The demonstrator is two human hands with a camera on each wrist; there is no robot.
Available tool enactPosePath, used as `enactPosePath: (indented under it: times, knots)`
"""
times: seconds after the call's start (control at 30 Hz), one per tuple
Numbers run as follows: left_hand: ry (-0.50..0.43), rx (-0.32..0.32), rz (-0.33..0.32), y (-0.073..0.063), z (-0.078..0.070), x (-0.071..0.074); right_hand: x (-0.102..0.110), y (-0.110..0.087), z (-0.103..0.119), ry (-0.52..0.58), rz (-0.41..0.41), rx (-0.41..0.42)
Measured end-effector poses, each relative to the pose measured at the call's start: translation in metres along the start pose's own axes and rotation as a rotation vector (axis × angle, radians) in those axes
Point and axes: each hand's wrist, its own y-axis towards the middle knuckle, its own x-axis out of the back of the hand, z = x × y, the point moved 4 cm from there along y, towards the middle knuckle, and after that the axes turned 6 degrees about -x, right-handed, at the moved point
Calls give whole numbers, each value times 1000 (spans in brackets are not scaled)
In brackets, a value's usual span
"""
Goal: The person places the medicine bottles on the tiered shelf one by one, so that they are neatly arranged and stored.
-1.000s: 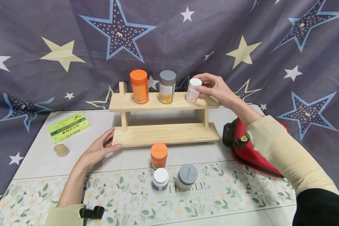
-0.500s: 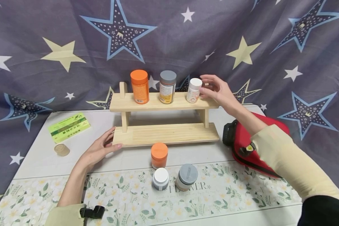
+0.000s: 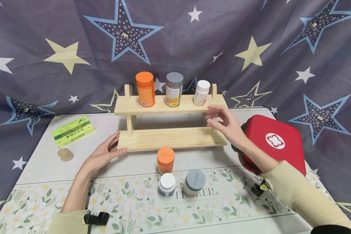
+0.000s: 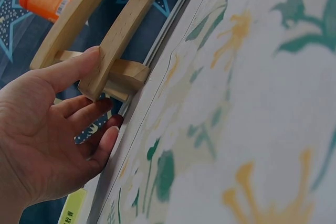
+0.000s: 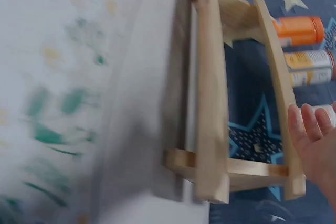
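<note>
A two-tier wooden shelf stands at the back of the table. At its lower left corner my left hand grips the board, thumb along the front edge and fingers behind. On the upper tier stand an orange bottle, a grey-capped bottle and a small white bottle. My right hand, holding nothing, hovers before the right end of the shelf with loosely bent fingers, below the white bottle. In the right wrist view that hand's fingers overlap the upper board's edge.
In front of the shelf stand an orange-capped jar, a white-capped bottle and a grey-capped jar. A red first-aid case lies at the right. A green box and a small tan cylinder lie at the left.
My right hand has let go of the white bottle, which stays standing on the upper tier, and has come down and toward me. The left hand keeps its place at the shelf.
</note>
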Motion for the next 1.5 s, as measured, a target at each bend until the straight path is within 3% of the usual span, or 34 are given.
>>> enactPosePath:
  times: [0.17,0.37,0.67,0.93,1.17,1.5]
  knots:
    - [1,3,2,0,0,0,-14,-28,-7,-2,141,-28]
    - [1,7,-1,0,0,0,-29,-55,-13,69,299,-89]
    - [8,11,-5,0,0,0,-52,-86,-23,21,502,-113]
    - [12,15,-6,0,-1,0,-61,-102,-29,-33,559,-124]
    - [11,20,-4,0,0,0,-67,-108,-29,-2,608,-93]
    - [5,23,-8,1,-1,-1,-69,-109,-26,-49,600,-118]
